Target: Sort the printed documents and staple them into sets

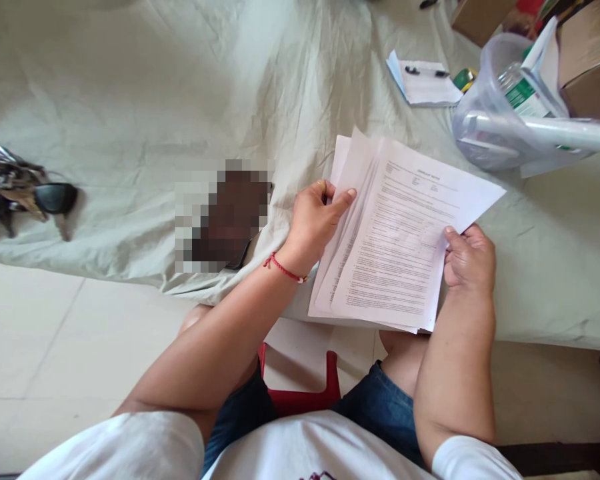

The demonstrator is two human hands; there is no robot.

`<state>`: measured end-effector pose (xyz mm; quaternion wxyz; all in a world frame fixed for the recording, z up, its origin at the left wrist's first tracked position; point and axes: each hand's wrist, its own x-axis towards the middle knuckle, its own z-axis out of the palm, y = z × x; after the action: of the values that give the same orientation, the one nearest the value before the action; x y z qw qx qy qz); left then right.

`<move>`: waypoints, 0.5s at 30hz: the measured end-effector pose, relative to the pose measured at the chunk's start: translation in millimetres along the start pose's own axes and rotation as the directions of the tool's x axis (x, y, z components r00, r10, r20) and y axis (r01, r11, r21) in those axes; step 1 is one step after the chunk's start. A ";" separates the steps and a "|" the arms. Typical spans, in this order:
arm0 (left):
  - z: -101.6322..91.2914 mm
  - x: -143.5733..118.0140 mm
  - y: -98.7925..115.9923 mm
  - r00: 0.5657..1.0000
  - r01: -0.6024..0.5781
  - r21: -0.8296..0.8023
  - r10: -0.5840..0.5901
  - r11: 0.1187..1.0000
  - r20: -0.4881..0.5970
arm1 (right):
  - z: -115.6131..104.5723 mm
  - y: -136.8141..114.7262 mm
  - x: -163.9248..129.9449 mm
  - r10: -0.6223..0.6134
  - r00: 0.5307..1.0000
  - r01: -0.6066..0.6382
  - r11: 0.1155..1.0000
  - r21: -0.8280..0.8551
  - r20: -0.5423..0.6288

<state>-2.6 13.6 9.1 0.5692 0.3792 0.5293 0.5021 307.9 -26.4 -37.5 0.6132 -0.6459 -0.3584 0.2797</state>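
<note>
from my remote seat i see the printed papers [393,253] between both hands, over the near edge of the pale green cloth [180,67]. the left hand [325,213] pinches the fanned sheets at the left, thumb on top; the right hand [470,257] pinches the right edge. i'd want the right grip steady and the left one light, parting sheets singly so none crease or slip.

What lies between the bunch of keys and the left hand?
In the head view, a dark, pixelated object lies on the pale cloth between the keys and the left hand.
</note>
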 end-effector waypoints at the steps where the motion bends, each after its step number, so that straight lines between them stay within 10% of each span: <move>1: 0.1 0.3 -0.4 1.000 -0.005 -0.012 0.005 1.000 0.000 | -0.1 0.4 1.3 -0.014 0.999 0.015 1.000 0.013 -0.032; 10: -0.5 5.8 -7.2 0.997 0.080 -0.059 -0.079 0.995 0.016 | 0.0 -9.0 1.9 -0.067 0.991 0.077 0.993 0.085 -0.116; 15: -5.4 6.4 -12.4 0.986 -0.109 0.091 0.119 0.990 -0.114 | 4.0 -10.3 -2.0 -0.039 0.996 0.047 0.992 0.114 -0.076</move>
<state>-6.2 16.7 -5.0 0.4905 0.4021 0.5603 0.5327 302.3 -25.7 -27.9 0.6684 -0.6111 -0.3326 0.2629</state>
